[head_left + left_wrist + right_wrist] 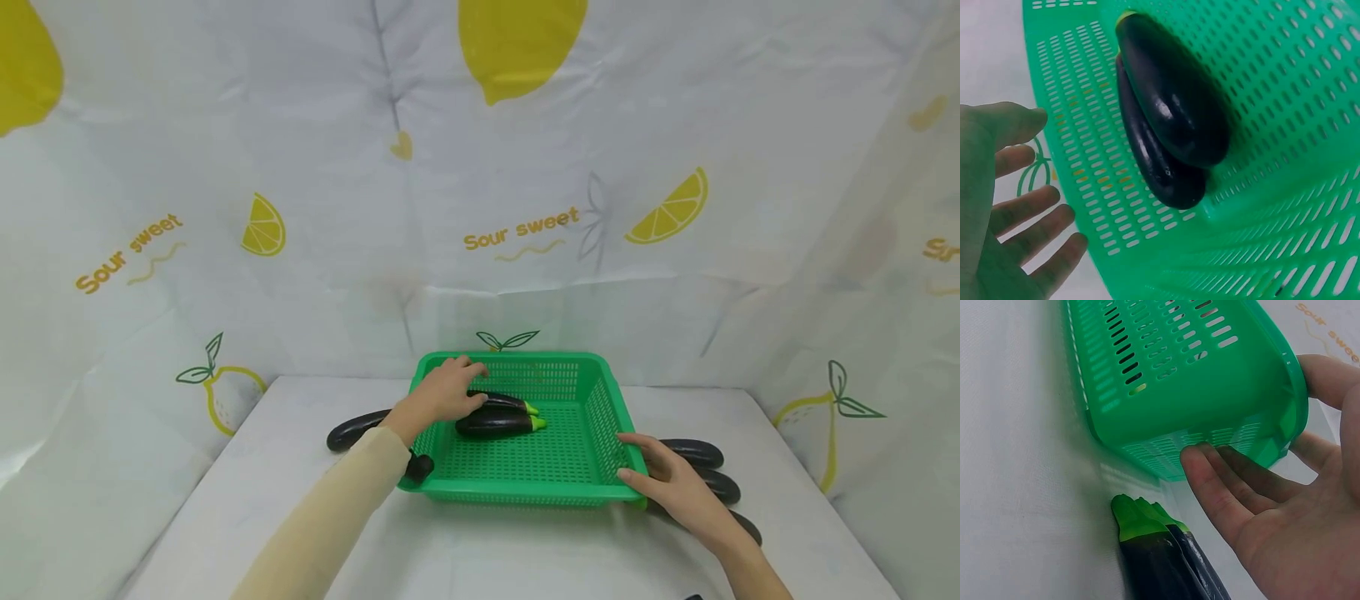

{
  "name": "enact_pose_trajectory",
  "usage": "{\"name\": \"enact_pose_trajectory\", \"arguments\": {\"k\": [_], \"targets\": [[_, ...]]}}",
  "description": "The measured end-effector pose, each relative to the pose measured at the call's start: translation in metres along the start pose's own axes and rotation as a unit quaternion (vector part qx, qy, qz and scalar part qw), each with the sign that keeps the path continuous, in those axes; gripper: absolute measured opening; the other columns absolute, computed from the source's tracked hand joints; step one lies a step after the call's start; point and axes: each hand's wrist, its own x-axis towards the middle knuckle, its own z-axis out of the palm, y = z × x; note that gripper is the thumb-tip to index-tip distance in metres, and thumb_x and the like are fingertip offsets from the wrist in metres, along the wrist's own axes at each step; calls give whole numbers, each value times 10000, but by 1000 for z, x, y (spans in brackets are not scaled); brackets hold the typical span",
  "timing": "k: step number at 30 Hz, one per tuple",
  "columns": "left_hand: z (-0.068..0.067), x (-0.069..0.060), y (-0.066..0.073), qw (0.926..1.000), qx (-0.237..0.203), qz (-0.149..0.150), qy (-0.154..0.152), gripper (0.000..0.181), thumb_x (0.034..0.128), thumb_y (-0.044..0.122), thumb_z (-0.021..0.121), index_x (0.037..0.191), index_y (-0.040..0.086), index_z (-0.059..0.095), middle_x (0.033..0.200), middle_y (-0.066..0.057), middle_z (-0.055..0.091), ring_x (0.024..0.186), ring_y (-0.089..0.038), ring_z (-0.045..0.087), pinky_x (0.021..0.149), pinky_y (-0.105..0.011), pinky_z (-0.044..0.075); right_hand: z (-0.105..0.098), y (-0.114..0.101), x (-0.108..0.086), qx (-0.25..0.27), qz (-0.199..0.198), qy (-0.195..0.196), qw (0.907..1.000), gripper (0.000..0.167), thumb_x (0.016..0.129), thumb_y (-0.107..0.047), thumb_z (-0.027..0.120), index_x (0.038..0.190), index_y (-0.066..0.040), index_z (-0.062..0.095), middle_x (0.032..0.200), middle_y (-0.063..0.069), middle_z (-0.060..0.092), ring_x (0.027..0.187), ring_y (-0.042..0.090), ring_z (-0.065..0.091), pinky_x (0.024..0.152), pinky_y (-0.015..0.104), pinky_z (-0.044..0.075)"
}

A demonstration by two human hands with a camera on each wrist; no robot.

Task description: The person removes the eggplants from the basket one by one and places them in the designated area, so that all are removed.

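Observation:
A green plastic basket [517, 493] with slotted walls stands on the white surface. Two dark purple eggplants lie side by side inside it, the plumper eggplant [1172, 94] partly over the slimmer eggplant [1147, 153]. My left hand [447, 390] hovers over the basket's left rear part, fingers spread and nothing held. In the left wrist view, that hand [1029, 212] appears beside the basket's rim, apart from both eggplants. My right hand [675, 483] holds the basket's right rim near the front corner. Its thumb is over the rim, and other fingers [1210, 487] lie against the outer wall.
Several eggplants lie right of the basket, among them a rear eggplant [696, 453], partly behind my right hand. Another eggplant [356, 431] lies to the left, partly hidden by my left arm. A dark object [420, 468] shows by my left wrist. A lemon-print sheet [375, 250] hangs behind.

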Motion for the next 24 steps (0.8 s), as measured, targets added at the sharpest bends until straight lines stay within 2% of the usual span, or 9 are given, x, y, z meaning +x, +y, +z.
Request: {"name": "enact_pose_trajectory", "arguments": {"k": [4, 9, 12, 18, 24], "targets": [[3, 5, 1, 9998, 143, -67, -84, 396, 1035, 329, 611, 1393, 163, 578, 1388, -114, 526, 1253, -331, 522, 957, -486, 493, -1, 0, 0, 49, -5, 0, 10000, 631, 1015, -320, 652, 1544, -109, 382, 1607, 291, 259, 1457, 511, 275, 1077, 555, 421], [9, 12, -1, 9994, 221, -186, -190, 400, 1037, 326, 608, 1402, 166, 571, 1391, -116, 516, 1257, -333, 517, 953, -491, 494, 0, 0, 0, 51, 43, 13, 10000, 636, 1009, -325, 660, 1541, -110, 387, 1607, 292, 261, 1459, 500, 280, 1070, 512, 436], [17, 17, -5, 9992, 192, -225, -278, 412, 1035, 336, 612, 1409, 170, 564, 1386, -116, 514, 1250, -334, 523, 955, -495, 493, 0, 0, 0, 34, 68, 35, 10000, 640, 1005, -332, 665, 1542, -116, 390, 1609, 289, 261, 1462, 497, 277, 1078, 526, 428], [26, 20, -8, 9987, 143, -125, -463, 445, 1010, 369, 646, 1404, 177, 571, 1379, -116, 524, 1259, -340, 532, 1017, -514, 468, 1, -1, 0, 51, 103, 68, 9999, 647, 1000, -344, 671, 1541, -124, 394, 1615, 282, 253, 1467, 498, 263, 1101, 599, 381], [37, 24, -8, 9976, 171, -12, -674, 516, 947, 420, 723, 1390, 197, 581, 1421, -113, 508, 1302, -332, 508, 1017, -507, 475, 0, -1, 0, 99, 143, 70, 9998, 652, 999, -345, 672, 1545, -121, 393, 1625, 274, 235, 1470, 498, 252, 1099, 592, 388]]}}
